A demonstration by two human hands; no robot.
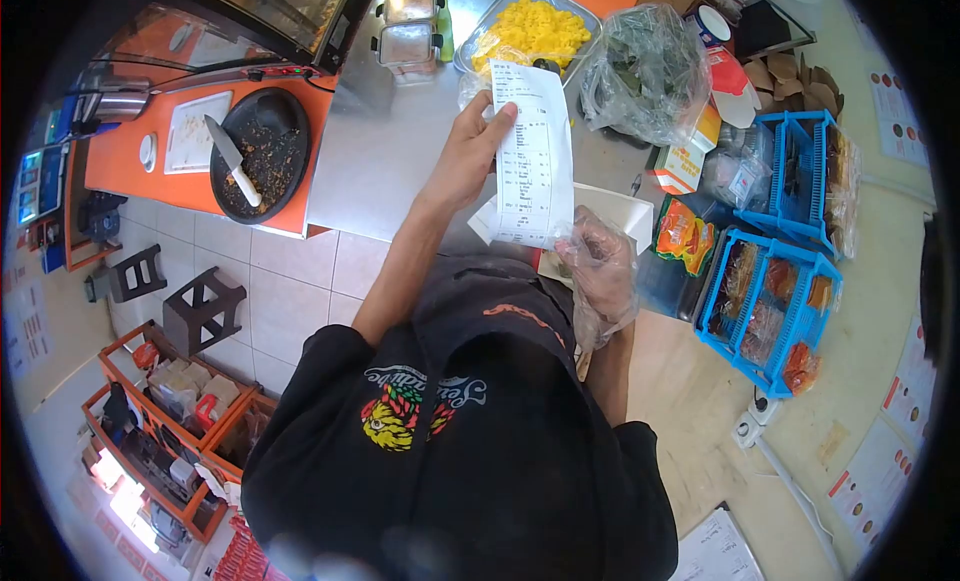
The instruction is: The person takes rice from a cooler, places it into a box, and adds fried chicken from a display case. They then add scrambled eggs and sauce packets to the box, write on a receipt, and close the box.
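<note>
A long printed receipt (535, 166) hangs upright before me above the steel counter. My left hand (467, 146) grips its upper left edge between thumb and fingers. My right hand (603, 271), in a loose clear plastic glove, is closed at the receipt's lower right corner and seems to pinch it. Behind the receipt's lower part, a white open carton (615, 209) is partly hidden by the paper and my right hand. Beyond the receipt's top, a tray (463, 53) holds yellow shredded food (535, 31).
Right of the tray lies a plastic bag of greens (645, 76). Blue baskets (765, 316) with packets stand at the right, by an orange-red packet (685, 236). Leftward, a knife (232, 161) rests on a black pan (285, 131). Two lidded containers (408, 43) stand at the back.
</note>
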